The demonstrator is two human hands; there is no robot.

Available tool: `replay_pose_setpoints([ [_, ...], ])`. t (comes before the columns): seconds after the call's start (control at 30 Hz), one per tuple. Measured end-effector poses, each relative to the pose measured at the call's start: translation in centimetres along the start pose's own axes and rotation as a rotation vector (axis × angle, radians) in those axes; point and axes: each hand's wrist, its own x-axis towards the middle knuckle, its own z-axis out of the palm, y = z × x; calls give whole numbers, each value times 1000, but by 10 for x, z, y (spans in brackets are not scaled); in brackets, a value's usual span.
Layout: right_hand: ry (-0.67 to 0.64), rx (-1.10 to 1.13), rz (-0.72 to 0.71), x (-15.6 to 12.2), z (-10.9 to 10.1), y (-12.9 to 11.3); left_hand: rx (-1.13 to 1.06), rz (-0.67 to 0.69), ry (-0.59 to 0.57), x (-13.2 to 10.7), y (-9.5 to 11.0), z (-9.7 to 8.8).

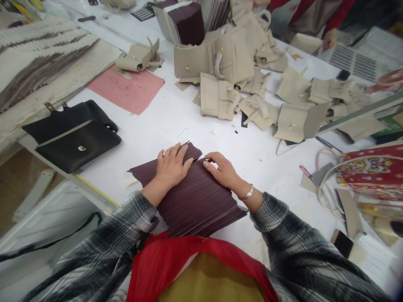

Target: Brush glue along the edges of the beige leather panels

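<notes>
A fanned row of thin, dark maroon sheets (195,201), which look like leather or board pieces, lies on the white table in front of me. My left hand (171,165) rests flat over its far left part, fingers stretched out. At the far right edge is my right hand (222,170), its fingers bent and the thumb close to the index fingertip on the edge of the sheets. A small gap shows in the row beside those fingertips. What lies under the left palm is hidden.
A black bag (78,138) lies at the table's left edge. Beige bag parts (226,84) are heaped at the back, near a pink sheet (129,90). On the right lies a red patterned bag (371,172). A co-worker's hand (330,40) shows across the table.
</notes>
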Motion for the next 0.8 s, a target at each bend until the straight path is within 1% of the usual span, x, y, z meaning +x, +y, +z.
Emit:
replay_pose_setpoints([
  [0.17, 2, 55, 66, 3, 2, 1, -3, 6, 21, 0, 1, 0],
  [0.23, 3, 42, 50, 3, 4, 1, -2, 4, 11, 0, 1, 0],
  [0.33, -24, -19, -13, 3, 4, 1, 2, -2, 0, 0, 1, -1],
  [0.47, -26, -39, -36, 2, 3, 0, -2, 9, 25, 0, -1, 1],
  [0.6, -10, 2, -11, 2, 2, 1, -15, 13, 46, 1, -1, 2],
  [0.8, 2, 69, 60, 8, 7, 4, -13, 2, 43, 1, -1, 2],
])
